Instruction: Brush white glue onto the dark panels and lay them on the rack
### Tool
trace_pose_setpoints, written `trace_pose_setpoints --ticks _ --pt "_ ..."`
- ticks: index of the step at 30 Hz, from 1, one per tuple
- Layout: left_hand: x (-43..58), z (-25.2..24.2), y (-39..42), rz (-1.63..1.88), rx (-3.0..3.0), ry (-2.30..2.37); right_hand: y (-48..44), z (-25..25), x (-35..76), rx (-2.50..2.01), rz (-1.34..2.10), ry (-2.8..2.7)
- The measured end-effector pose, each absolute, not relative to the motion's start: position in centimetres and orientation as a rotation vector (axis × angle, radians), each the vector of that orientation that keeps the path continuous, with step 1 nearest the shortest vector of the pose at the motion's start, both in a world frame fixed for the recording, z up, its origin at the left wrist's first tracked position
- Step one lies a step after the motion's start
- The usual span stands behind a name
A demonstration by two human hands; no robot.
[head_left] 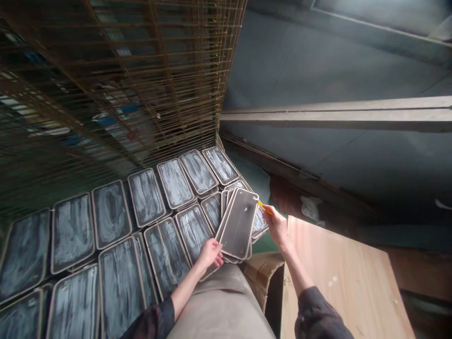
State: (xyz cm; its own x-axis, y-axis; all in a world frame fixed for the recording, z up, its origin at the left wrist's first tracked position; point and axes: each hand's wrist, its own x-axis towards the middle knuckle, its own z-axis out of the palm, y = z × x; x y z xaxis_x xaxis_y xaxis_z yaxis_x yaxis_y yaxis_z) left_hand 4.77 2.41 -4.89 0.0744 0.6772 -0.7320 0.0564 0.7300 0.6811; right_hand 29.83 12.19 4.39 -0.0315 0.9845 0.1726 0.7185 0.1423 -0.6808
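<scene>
My left hand (210, 253) grips the lower left corner of a dark rectangular panel (239, 223) with rounded corners, a pale rim and small holes near its corners. It lies tilted on top of several similar panels, fanned out at my knees. A small white spot shows near its upper middle. My right hand (277, 226) is closed around a small yellow-handled brush (264, 207). The brush's pale tip meets the panel's upper right corner. To the left, rows of similar panels carry streaky white smears, such as one smeared panel (175, 182).
A wire mesh rack (155, 70) rises behind the panels. At my right stands a pale wooden board (339, 282), with an open cardboard box (259, 278) between it and my legs. A grey wall (318, 61) with a light horizontal beam (335, 109) runs along the right.
</scene>
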Motion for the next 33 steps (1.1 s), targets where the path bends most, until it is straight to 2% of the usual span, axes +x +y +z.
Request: trace_pose_setpoints --ticks 7,14,26,30,33 --pt "4.8 -4.9 2.5 0.506 0.629 1.438 15.3 3.9 29.7 -1.59 0.368 -2.024" --pt "4.7 -4.8 2.5 0.507 0.628 1.443 14.1 3.0 29.3 -1.681 0.461 -2.004" --pt "4.2 -6.2 2.2 0.526 0.618 1.387 1.1 6.1 27.0 -1.694 1.079 -1.944" --pt "4.1 -6.0 2.3 0.515 0.617 1.388 0.0 7.0 26.4 -1.689 1.348 -1.784" --pt "4.0 -5.8 2.4 0.515 0.618 1.388 1.9 6.4 26.9 -1.659 1.408 -1.669"
